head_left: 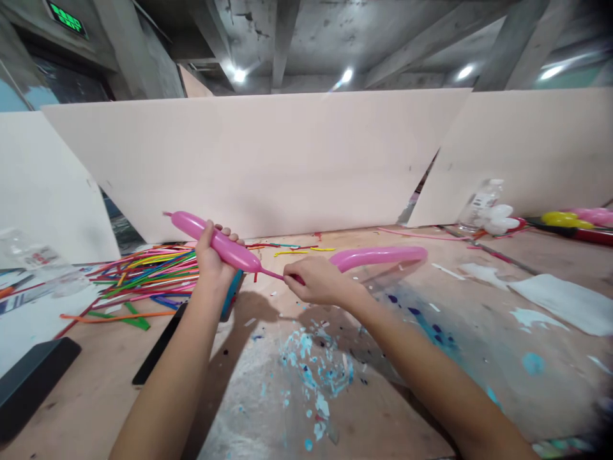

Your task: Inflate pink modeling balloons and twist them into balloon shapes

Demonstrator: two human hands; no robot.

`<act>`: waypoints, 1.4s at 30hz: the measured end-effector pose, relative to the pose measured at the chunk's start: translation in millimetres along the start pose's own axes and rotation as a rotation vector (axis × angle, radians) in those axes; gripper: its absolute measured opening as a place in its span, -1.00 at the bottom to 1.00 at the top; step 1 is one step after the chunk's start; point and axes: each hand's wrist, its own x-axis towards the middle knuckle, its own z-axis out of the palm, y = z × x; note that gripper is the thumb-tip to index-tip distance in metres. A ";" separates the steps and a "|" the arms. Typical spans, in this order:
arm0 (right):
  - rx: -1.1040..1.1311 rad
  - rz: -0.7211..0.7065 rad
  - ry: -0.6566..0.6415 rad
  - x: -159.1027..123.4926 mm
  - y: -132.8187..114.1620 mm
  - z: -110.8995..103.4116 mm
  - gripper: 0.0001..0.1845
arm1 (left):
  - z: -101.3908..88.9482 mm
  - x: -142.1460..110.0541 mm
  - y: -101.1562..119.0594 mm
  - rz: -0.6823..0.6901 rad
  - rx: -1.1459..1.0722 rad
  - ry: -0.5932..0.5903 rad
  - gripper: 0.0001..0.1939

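A long pink balloon (383,257) stretches across both my hands above the table. My left hand (215,252) is wrapped round a short inflated section, whose thin tip points up to the left. Between the hands the balloon narrows to a stretched, uninflated neck. My right hand (313,280) is closed on that neck, fingers pinched together. Beyond it, a second inflated section extends to the right, past my knuckles. Part of the balloon is hidden inside each hand.
Many uninflated balloons (148,275) lie in a colourful pile at left, near a black phone (160,345) and a dark box (36,383). Plastic bottles (486,201) stand at both sides. White boards (268,160) rise behind. Blue paint stains the tabletop (268,396); a white cloth (565,300) lies right.
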 end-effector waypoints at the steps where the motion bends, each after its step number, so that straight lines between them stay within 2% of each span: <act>1: -0.012 0.016 0.002 0.4 -1.4 0.8 -0.74 | -0.2 0.4 2.5 0.010 -0.001 0.009 -0.73; 4: 0.015 0.052 0.001 0.8 -7.6 4.5 -0.68 | 3.7 -4.1 -3.9 0.018 -0.012 0.015 -0.78; 6: 0.123 0.087 0.021 0.7 -12.2 6.1 -0.62 | 8.7 -10.4 -14.6 0.019 -0.011 0.012 -0.78; 8: 0.315 0.141 0.066 0.9 -16.0 5.1 -0.49 | 14.0 -18.0 -25.1 0.011 -0.004 -0.007 -0.77; 10: 0.625 0.191 0.049 1.7 -18.0 1.4 -0.44 | 19.0 -26.0 -32.3 -0.020 0.002 -0.056 -0.76; 13: 1.183 0.256 -0.173 2.5 -15.8 -5.4 -0.55 | 25.5 -37.5 -35.9 -0.113 -0.003 -0.159 -0.77; 15: 1.438 0.283 -0.331 1.6 -12.1 -7.3 -0.62 | 28.8 -43.4 -35.0 -0.182 -0.009 -0.214 -0.77; 18: 1.651 0.259 -0.531 -2.0 -7.7 -4.4 -0.61 | 31.3 -48.5 -33.0 -0.234 -0.003 -0.272 -0.77; 21: 1.723 0.219 -0.699 -4.4 -8.4 0.7 -0.55 | 31.0 -48.7 -32.4 -0.260 -0.002 -0.317 -0.77; 23: 1.645 0.216 -0.643 -2.9 -10.5 2.7 -0.57 | 30.7 -46.7 -33.3 -0.246 -0.002 -0.320 -0.78; 25: 1.425 0.241 -0.449 0.8 -12.7 3.5 -0.60 | 31.3 -44.1 -35.7 -0.184 0.010 -0.259 -0.79; 28: 0.865 0.233 -0.057 6.5 -15.3 5.3 -0.67 | 34.2 -40.8 -42.5 -0.068 0.046 -0.060 -0.79; 31: 0.299 0.236 0.195 7.4 -17.5 9.0 -0.69 | 36.3 -39.6 -51.0 0.004 0.062 0.114 -0.78; 34: -0.028 0.226 0.293 4.1 -18.3 11.9 -0.68 | 36.3 -39.7 -56.3 -0.001 0.076 0.207 -0.76; 37: -0.162 0.127 0.348 1.4 -16.1 13.0 -0.67 | 37.5 -39.4 -54.5 -0.043 0.074 0.250 -0.76; 42: -0.274 0.129 0.421 3.1 -7.6 15.3 -0.67 | 42.3 -36.1 -39.7 -0.086 -0.081 0.187 -0.86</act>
